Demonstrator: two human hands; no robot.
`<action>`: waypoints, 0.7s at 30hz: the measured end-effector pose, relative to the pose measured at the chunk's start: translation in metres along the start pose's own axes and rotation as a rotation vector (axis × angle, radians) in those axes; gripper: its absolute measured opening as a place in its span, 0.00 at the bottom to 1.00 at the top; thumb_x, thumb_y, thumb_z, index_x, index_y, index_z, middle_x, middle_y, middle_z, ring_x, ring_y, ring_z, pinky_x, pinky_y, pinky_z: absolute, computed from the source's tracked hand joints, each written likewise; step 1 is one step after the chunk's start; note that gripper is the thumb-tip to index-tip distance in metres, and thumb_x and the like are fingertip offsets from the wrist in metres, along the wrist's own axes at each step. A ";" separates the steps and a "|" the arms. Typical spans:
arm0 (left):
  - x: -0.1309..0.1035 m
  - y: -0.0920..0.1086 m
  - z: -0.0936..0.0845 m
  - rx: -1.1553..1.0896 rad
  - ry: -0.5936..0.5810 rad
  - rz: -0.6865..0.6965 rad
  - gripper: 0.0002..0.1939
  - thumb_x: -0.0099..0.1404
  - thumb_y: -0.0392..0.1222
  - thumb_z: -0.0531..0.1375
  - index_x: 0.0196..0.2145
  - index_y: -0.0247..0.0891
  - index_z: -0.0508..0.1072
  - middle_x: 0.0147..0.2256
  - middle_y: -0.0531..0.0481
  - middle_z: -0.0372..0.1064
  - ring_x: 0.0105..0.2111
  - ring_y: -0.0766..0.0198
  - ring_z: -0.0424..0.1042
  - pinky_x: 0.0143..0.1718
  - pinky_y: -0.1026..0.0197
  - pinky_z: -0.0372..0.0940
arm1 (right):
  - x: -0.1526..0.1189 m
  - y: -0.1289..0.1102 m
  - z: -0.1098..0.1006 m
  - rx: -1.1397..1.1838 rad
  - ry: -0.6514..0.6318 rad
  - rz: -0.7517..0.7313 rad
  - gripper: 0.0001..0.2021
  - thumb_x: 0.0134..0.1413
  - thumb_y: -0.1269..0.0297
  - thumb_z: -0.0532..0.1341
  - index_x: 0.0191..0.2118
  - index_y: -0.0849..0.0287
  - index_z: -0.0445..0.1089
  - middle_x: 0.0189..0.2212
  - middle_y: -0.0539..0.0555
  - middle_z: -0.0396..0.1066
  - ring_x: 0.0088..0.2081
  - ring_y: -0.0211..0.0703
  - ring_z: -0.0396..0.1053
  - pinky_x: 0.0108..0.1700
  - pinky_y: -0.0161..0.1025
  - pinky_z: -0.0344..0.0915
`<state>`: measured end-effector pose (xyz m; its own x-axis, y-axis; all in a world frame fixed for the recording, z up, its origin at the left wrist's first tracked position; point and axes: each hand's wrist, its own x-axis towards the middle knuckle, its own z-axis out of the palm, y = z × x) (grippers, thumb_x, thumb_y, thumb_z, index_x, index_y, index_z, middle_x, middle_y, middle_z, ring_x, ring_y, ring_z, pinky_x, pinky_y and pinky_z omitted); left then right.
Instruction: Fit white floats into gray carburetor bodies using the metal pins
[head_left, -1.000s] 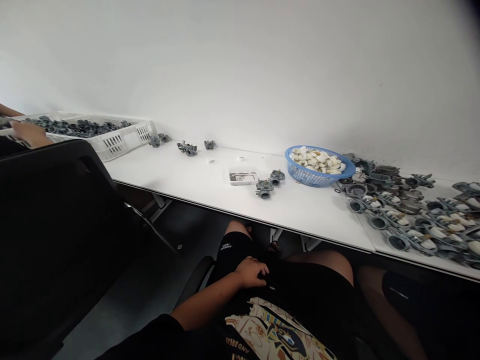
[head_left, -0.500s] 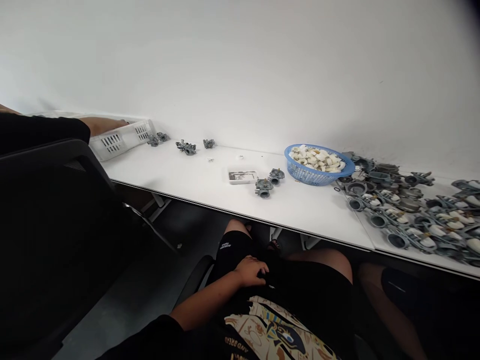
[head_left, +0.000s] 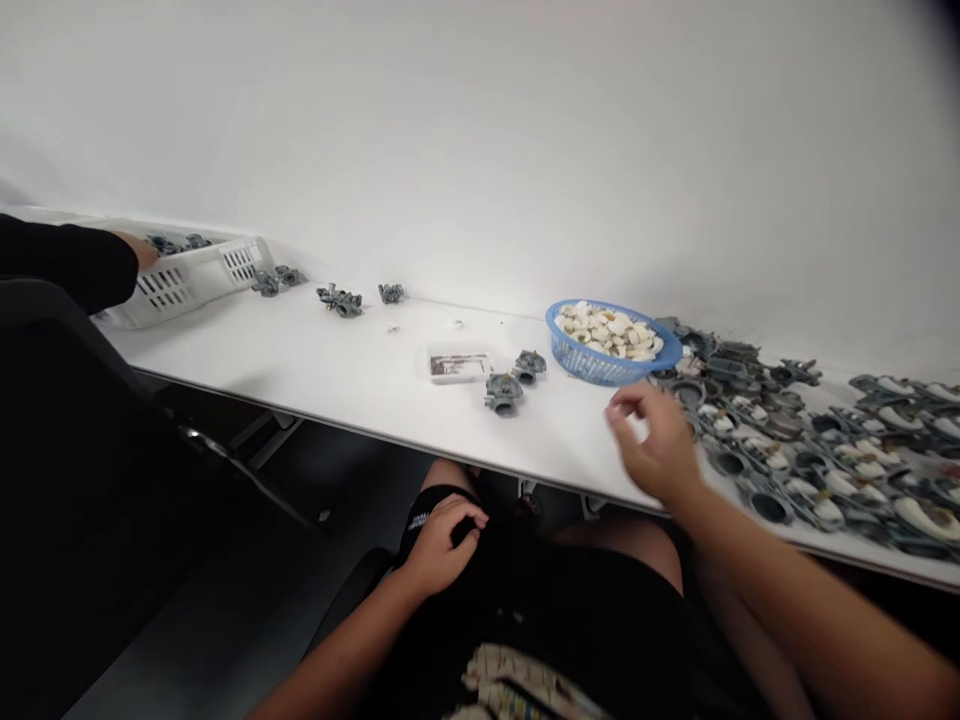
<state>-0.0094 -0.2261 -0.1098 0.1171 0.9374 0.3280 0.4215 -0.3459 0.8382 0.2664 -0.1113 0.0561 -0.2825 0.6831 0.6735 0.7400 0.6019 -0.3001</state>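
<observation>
My left hand [head_left: 446, 543] rests on my thigh over the black shorts, fingers loosely bent, thumb apart from the index finger, nothing visible in it. Over the front of the white table, my right hand [head_left: 656, 445] is raised and slightly blurred. Its fingers curve toward the thumb around a gap, and no object shows there. Just behind it stands a blue plastic basket [head_left: 592, 367] full of white plastic parts [head_left: 611, 330]. Two grey metal carburetors [head_left: 503, 394] sit left of my right hand, beside a small clear tray [head_left: 459, 376] of thin dark pieces.
Many grey carburetor bodies [head_left: 772, 508] with white floats are heaped at the right. More carburetors [head_left: 340, 300] stand at the back left. A co-worker's arm [head_left: 75, 265] reaches into a white slotted crate [head_left: 199, 283]. A black chair [head_left: 97, 480] blocks the left side.
My right hand has come into view and extends over the table. The view has shifted, so the table things appear farther left. The co-worker's arm has drawn back leftward along the crate.
</observation>
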 end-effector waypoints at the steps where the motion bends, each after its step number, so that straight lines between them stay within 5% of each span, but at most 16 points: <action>1: 0.002 0.001 -0.008 -0.008 0.078 0.015 0.07 0.64 0.34 0.55 0.36 0.41 0.73 0.35 0.48 0.73 0.39 0.59 0.73 0.44 0.55 0.68 | 0.000 0.009 0.011 -0.013 -0.024 -0.001 0.12 0.64 0.56 0.58 0.40 0.61 0.70 0.32 0.53 0.69 0.34 0.43 0.68 0.42 0.45 0.67; 4: 0.011 0.002 -0.041 0.058 0.342 0.072 0.06 0.67 0.35 0.55 0.37 0.43 0.71 0.34 0.47 0.71 0.38 0.57 0.73 0.40 0.54 0.69 | 0.000 0.038 0.047 -0.021 -0.128 0.120 0.11 0.62 0.56 0.56 0.39 0.58 0.67 0.28 0.51 0.66 0.27 0.41 0.64 0.34 0.41 0.63; 7: 0.038 0.003 -0.094 0.357 0.564 0.214 0.07 0.62 0.36 0.60 0.39 0.45 0.70 0.37 0.47 0.71 0.43 0.52 0.71 0.49 0.46 0.67 | 0.004 0.058 0.072 0.009 -0.155 0.229 0.09 0.60 0.57 0.56 0.37 0.56 0.66 0.29 0.51 0.67 0.27 0.42 0.65 0.33 0.40 0.61; 10: 0.088 -0.009 -0.154 0.684 0.685 0.080 0.16 0.62 0.44 0.60 0.48 0.42 0.68 0.45 0.42 0.71 0.53 0.46 0.66 0.58 0.41 0.60 | 0.012 0.063 0.082 0.033 -0.138 0.240 0.08 0.59 0.57 0.55 0.35 0.56 0.64 0.28 0.52 0.68 0.30 0.45 0.66 0.34 0.41 0.61; 13: 0.151 -0.037 -0.197 0.796 0.585 -0.245 0.29 0.63 0.53 0.56 0.57 0.35 0.63 0.57 0.36 0.64 0.63 0.43 0.56 0.65 0.41 0.51 | 0.023 0.063 0.089 0.062 -0.134 0.265 0.10 0.59 0.56 0.53 0.32 0.55 0.62 0.26 0.51 0.66 0.28 0.44 0.64 0.32 0.40 0.60; 16: 0.208 -0.071 -0.214 0.827 0.245 -0.655 0.45 0.61 0.62 0.56 0.65 0.28 0.53 0.67 0.31 0.50 0.69 0.37 0.43 0.67 0.38 0.45 | 0.030 0.063 0.096 0.095 -0.142 0.279 0.11 0.61 0.54 0.52 0.32 0.55 0.61 0.24 0.50 0.65 0.27 0.43 0.63 0.31 0.39 0.59; 21: 0.268 -0.106 -0.217 0.891 0.226 -0.664 0.51 0.64 0.66 0.49 0.69 0.23 0.42 0.70 0.29 0.44 0.70 0.39 0.39 0.68 0.40 0.40 | 0.036 0.066 0.103 0.138 -0.117 0.301 0.13 0.62 0.53 0.52 0.31 0.55 0.62 0.23 0.48 0.62 0.26 0.41 0.61 0.30 0.38 0.58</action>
<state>-0.2179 0.0536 -0.0161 -0.4958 0.8647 0.0807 0.8401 0.4540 0.2969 0.2422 -0.0043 -0.0095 -0.1383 0.8763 0.4616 0.7138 0.4113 -0.5668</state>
